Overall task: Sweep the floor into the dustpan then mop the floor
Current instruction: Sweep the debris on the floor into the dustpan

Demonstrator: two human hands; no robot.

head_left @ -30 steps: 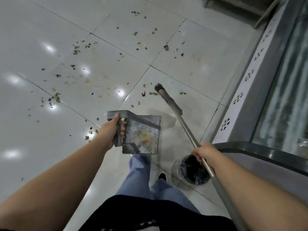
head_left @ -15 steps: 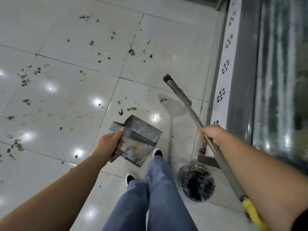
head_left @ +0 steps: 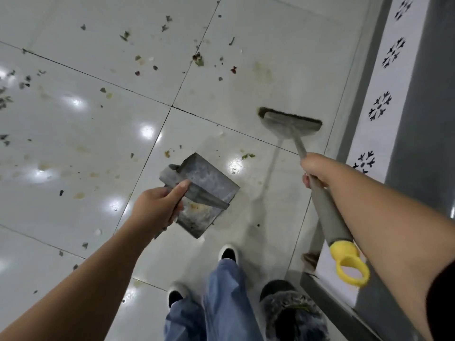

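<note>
**Broom near the wall, dustpan held above the tiles**

The floor is made of large glossy white tiles with dark joints. It stays open to the left and ahead, while on the right a grey wall base with a white strip of black flower marks closes the way. Small green and red scraps lie scattered over the tiles, mostly far ahead and to the left.

The broom has a flat grey head with dark bristles, a grey shaft and a yellow ring at its end. Its head is down near the wall base. The right hand is curled around the shaft, arm stretched forward.

The dustpan is dull, stained metal, box-shaped and tilted, with crumbs inside. The left hand grips its handle, thumb on top, in front of the feet.

A dark round bin stands by the right foot.
</note>
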